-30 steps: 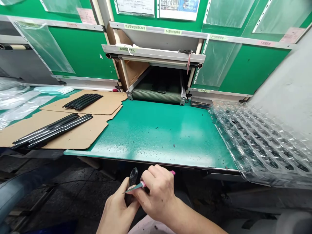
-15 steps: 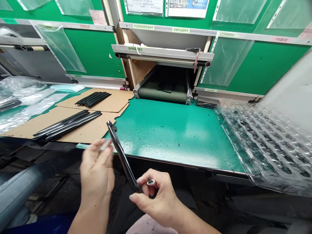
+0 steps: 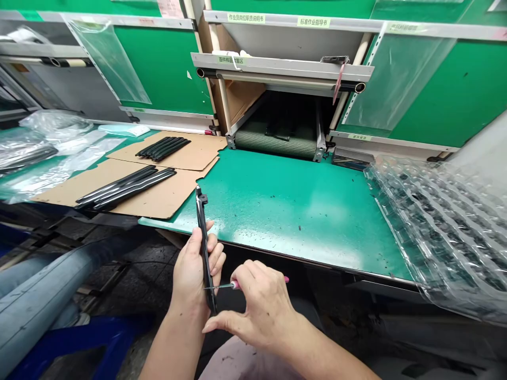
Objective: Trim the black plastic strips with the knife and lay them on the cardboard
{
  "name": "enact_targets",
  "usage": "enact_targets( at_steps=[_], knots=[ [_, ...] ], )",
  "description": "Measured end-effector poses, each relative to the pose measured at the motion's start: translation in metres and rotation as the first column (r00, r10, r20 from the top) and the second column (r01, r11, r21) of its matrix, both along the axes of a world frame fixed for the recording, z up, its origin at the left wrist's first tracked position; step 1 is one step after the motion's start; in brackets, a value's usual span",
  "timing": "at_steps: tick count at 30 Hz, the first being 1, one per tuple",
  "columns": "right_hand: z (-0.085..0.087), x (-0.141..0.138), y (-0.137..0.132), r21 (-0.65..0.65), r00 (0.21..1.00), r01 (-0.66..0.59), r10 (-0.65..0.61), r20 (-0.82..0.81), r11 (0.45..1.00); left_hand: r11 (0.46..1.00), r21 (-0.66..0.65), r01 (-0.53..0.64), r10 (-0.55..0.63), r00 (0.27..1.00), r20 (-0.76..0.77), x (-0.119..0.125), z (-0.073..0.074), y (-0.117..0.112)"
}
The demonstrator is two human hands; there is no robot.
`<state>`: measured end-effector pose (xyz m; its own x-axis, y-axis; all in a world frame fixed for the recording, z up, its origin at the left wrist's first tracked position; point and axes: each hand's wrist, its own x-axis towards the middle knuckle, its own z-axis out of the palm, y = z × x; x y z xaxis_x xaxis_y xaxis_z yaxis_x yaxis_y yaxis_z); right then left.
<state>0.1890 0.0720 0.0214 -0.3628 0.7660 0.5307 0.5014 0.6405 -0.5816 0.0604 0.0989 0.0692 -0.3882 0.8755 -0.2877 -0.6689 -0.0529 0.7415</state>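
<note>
A long black glossy plastic strip (image 3: pixel 203 237) stands nearly upright in my left hand (image 3: pixel 188 274), whose fingers wrap around its lower half. A small tab sticks out near its top end. My right hand (image 3: pixel 265 301) is closed on a slim knife (image 3: pixel 235 285) with a pink handle. Its thin metal blade lies across the lower part of the strip. The right thumb is stretched out by the strip's bottom end. Similar black strips (image 3: pixel 127 187) lie in a row on brown cardboard (image 3: pixel 174 198) to the left, and shorter black pieces (image 3: pixel 164 148) lie behind them.
Clear plastic blister trays (image 3: pixel 435 232) are stacked on the right of the green table (image 3: pixel 277 200), which carries small black scraps. A conveyor belt (image 3: pixel 277 140) ends at the table's back. Plastic bags (image 3: pixel 55 126) lie far left. Someone's jeans-clad leg (image 3: pixel 59 279) is at lower left.
My left hand has moved right and closed around the black strip, which my right fingers were pinching by its lower end. The knife's blade now points left across the strip. The view has shifted slightly.
</note>
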Motion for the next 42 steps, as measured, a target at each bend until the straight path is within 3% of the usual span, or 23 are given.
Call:
enact_targets(
  at_steps=[4,8,11,15,17,20,22,25,28,32,37,40,42],
  knots=[
    [-0.003,0.002,0.001,0.116,0.998,0.018,-0.024,0.051,0.993,0.999,-0.023,-0.024,0.024,1.000,0.003,0.003,0.001,0.000],
    [-0.007,0.003,-0.008,0.213,0.994,-0.090,0.074,0.081,0.973,1.000,-0.022,-0.013,0.014,0.999,0.029,0.001,0.003,0.000],
    [-0.008,0.004,-0.013,0.143,0.994,-0.106,0.105,0.014,0.984,0.998,0.046,0.032,-0.036,0.996,0.080,-0.002,0.003,-0.001],
    [-0.006,0.004,-0.012,0.047,0.999,0.034,-0.033,-0.017,0.998,0.997,0.064,0.042,-0.048,0.993,0.109,-0.002,0.001,-0.001],
    [-0.004,0.006,-0.012,0.076,1.000,-0.010,0.008,0.022,0.997,0.999,0.037,0.019,-0.022,0.996,0.086,-0.002,0.000,-0.001],
    [-0.002,0.013,-0.016,0.048,0.981,-0.189,0.186,0.047,0.981,0.999,0.019,-0.025,0.025,0.999,0.021,-0.001,-0.001,-0.001],
    [0.000,0.019,-0.017,-0.041,0.975,-0.220,0.218,-0.044,0.975,0.998,0.031,-0.052,0.053,0.998,-0.034,-0.002,-0.002,-0.002],
    [0.003,0.026,-0.016,-0.159,0.961,-0.154,0.110,-0.254,0.975,0.996,0.052,-0.066,0.072,0.992,-0.108,-0.002,-0.005,-0.003],
    [0.004,0.028,-0.014,-0.190,0.945,-0.126,0.060,-0.321,0.974,0.997,0.046,-0.055,0.061,0.986,-0.155,-0.001,-0.006,-0.005],
    [0.003,0.024,-0.012,-0.125,0.986,-0.085,0.065,-0.156,0.988,1.000,0.000,-0.028,0.027,0.978,-0.206,0.002,-0.007,-0.008],
    [-0.003,0.015,-0.006,0.116,0.997,0.016,-0.024,0.069,0.993,1.000,-0.021,0.020,-0.024,0.972,-0.235,0.005,-0.006,-0.009],
    [-0.006,0.016,-0.008,0.157,0.992,-0.072,0.053,0.116,0.985,0.999,-0.027,0.028,-0.034,0.974,-0.223,0.005,-0.005,-0.010],
    [-0.007,0.020,-0.012,0.112,0.983,-0.170,0.160,0.094,0.979,1.000,-0.023,0.018,-0.023,0.975,-0.221,0.005,-0.005,-0.010]
  ],
)
